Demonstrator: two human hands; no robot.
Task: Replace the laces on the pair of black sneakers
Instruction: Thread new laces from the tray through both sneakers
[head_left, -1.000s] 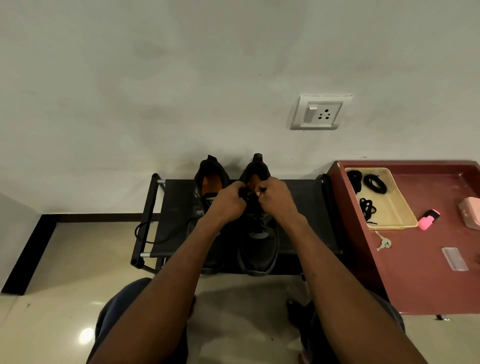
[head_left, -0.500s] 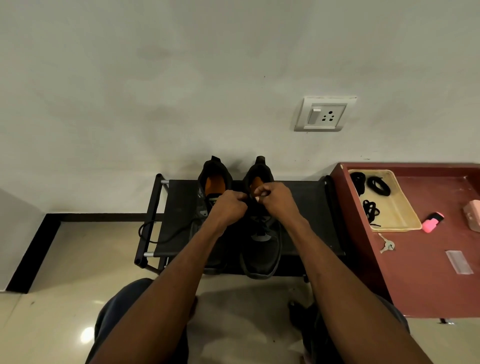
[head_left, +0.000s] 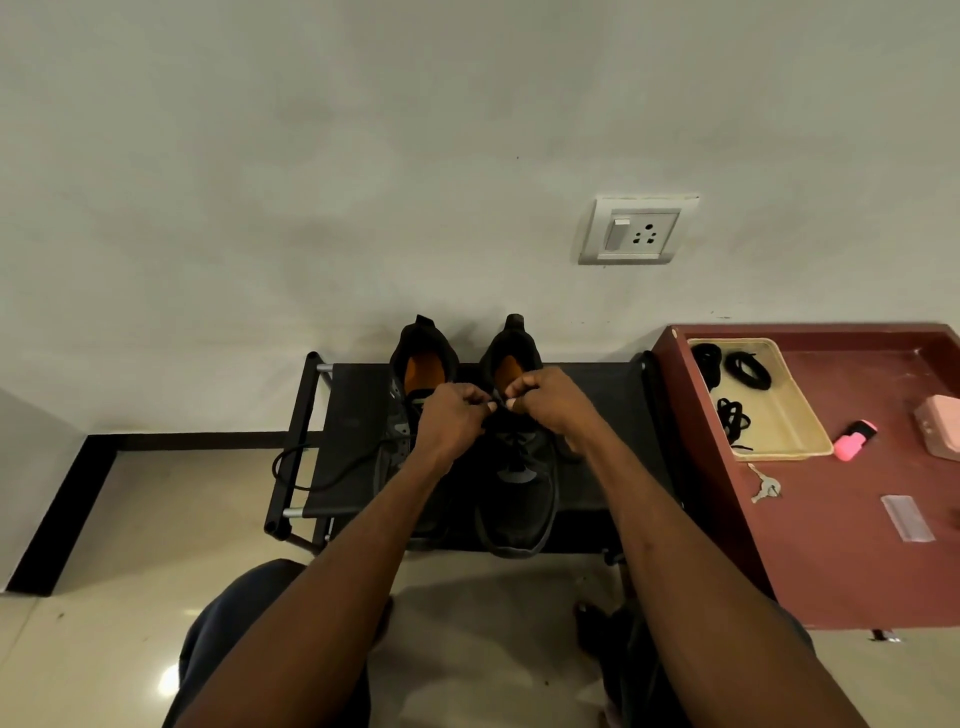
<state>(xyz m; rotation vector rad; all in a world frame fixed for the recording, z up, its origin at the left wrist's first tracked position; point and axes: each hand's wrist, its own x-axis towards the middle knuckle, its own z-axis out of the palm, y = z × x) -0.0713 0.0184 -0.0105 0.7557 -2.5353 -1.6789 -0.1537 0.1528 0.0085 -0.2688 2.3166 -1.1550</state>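
Two black sneakers with orange insoles stand side by side on a low black rack (head_left: 597, 415), toes toward me. My left hand (head_left: 454, 421) and my right hand (head_left: 550, 402) meet over the top eyelets of the right sneaker (head_left: 519, 493), each pinching a black lace end there. The left sneaker (head_left: 415, 364) is partly hidden under my left forearm; its loose black lace (head_left: 306, 467) trails off the rack's left side. Coiled black laces (head_left: 748, 369) lie in a cream tray (head_left: 800, 410).
The tray sits on a dark red table (head_left: 841, 571) to the right, with a pink object (head_left: 854, 439), keys (head_left: 763, 486), a clear plastic strip (head_left: 906, 517) and a pink box at the edge. A wall socket (head_left: 636, 231) is above. My knees are below, over a glossy floor.
Both hands stay on the lace at the right sneaker's top; they have shifted slightly, fingertips now closer together. The camera view has drifted a little.
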